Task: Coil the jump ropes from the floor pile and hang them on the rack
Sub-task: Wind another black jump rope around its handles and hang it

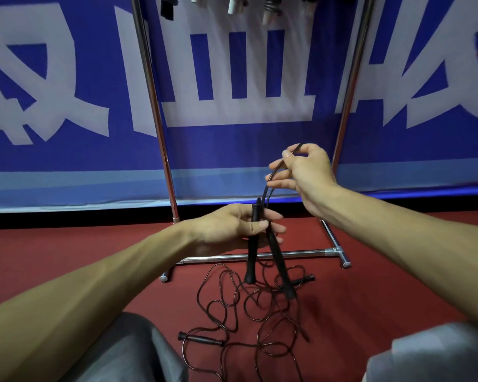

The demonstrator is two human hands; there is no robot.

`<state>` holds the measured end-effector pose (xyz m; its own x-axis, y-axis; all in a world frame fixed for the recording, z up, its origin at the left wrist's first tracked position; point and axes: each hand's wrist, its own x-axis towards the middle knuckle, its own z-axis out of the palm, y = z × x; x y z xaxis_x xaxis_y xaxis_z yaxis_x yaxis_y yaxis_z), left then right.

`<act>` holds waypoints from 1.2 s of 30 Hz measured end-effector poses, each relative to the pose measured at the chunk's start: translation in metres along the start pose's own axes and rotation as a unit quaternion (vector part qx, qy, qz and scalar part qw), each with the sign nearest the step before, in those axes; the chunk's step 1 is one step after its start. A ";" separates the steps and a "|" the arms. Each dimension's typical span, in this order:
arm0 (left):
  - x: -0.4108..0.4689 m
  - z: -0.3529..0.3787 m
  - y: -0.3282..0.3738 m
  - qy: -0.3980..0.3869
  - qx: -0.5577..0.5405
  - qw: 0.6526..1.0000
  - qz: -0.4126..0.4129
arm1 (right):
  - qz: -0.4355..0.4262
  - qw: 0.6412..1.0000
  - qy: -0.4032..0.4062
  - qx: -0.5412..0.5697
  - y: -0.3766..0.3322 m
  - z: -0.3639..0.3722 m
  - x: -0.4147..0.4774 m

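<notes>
**Clearly, the snarl on the floor is our main hazard**

We judge the first risk to sit at the left. Our left hand [232,230] clamps two black handles [251,260] side by side between thumb and curled fingers. If that clamp eases, the lower-hanging one could slide out toward six o'clock. Beneath them the floor pile [232,307] lies in crossed loops on the red floor [66,257]. One loose handle [200,339] lies at seven o'clock of the pile and another handle [304,279] at two o'clock. We take these for a second rope, so a hasty pull could drag it up too, or draw a knot tight. The cord [265,188] is thin, so a light pinch may let it slip.

As to pose, the left forearm enters from eight o'clock, thumb across the handles, their cord ends up. Our right hand [312,175] stands at one o'clock of the left and higher. Its thumb and forefinger pinch the cord while the other fingers spread loosely. The base bar of the rack [301,254] lies behind the handles, and hung ropes [271,9] show at twelve o'clock
</notes>
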<state>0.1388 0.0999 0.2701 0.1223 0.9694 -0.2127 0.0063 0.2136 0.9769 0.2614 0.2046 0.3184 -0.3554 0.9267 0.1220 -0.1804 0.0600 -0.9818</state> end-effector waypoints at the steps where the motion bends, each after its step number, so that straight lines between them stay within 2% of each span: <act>1: 0.000 0.001 0.001 -0.010 -0.007 1.000 0.008 | 0.001 1.000 0.018 0.020 -0.001 -0.001 0.002; 5: 0.002 0.010 -0.002 -0.016 -0.013 1.000 0.017 | 0.011 0.996 0.060 0.066 -0.001 -0.010 0.010; 9: 0.007 0.013 -0.003 0.021 -0.050 0.998 0.022 | 0.019 0.995 0.070 0.067 0.004 -0.012 0.011; 14: 0.006 0.013 0.001 0.027 -0.075 0.997 0.023 | 0.037 0.993 0.077 0.075 0.008 -0.010 0.014; 17: 0.008 0.012 0.001 0.067 -0.063 0.996 0.008 | 0.046 0.992 0.072 0.088 0.006 -0.011 0.017; 19: 0.005 0.010 0.002 0.105 0.022 0.994 -0.010 | 0.079 0.995 0.032 0.060 0.004 -0.011 0.014; 20: 0.003 0.007 0.000 0.134 0.130 0.982 -0.006 | 0.103 0.995 0.004 0.012 0.004 -0.012 0.011; 21: 0.002 0.001 -0.001 0.158 0.269 0.950 0.008 | 0.123 0.990 -0.027 -0.065 0.005 -0.013 0.007; 22: 0.002 -0.006 -0.002 0.171 0.403 0.899 0.018 | 0.127 0.977 -0.058 -0.163 0.007 -0.015 0.001; 23: 0.002 -0.012 -0.004 0.185 0.502 0.845 0.020 | 0.095 0.950 -0.081 -0.287 0.008 -0.017 -0.003; 24: 0.001 -0.017 -0.003 0.202 0.553 0.808 0.017 | 0.018 0.899 -0.084 -0.428 0.008 -0.021 -0.005; 25: 0.000 -0.021 -0.002 0.216 0.580 0.785 0.019 | -0.080 0.836 -0.075 -0.538 0.007 -0.022 -0.008; 26: -0.002 -0.024 0.000 0.226 0.602 0.766 0.026 | -0.165 0.782 -0.072 -0.596 0.003 -0.020 -0.010; 28: -0.004 -0.023 0.004 0.224 0.650 0.724 0.052 | -0.226 0.783 -0.104 -0.570 0.002 -0.016 -0.011; 29: -0.005 -0.022 0.006 0.219 0.670 0.706 0.068 | -0.213 0.806 -0.134 -0.536 0.004 -0.013 -0.010; 30: -0.005 -0.020 0.007 0.217 0.684 0.692 0.079 | -0.192 0.814 -0.170 -0.521 0.008 -0.010 -0.010; 33: -0.004 -0.017 0.008 0.221 0.693 0.677 0.107 | -0.128 0.807 -0.247 -0.521 0.020 -0.006 -0.010; 36: -0.006 -0.014 0.010 0.210 0.702 0.669 0.123 | -0.104 0.814 -0.252 -0.512 0.018 -0.008 -0.008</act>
<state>0.1244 0.0983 0.2809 0.0033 0.9655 0.2604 0.9997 0.0031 -0.0242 0.2682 0.2016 0.2988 -0.7927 0.6025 0.0931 0.4831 0.7138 -0.5070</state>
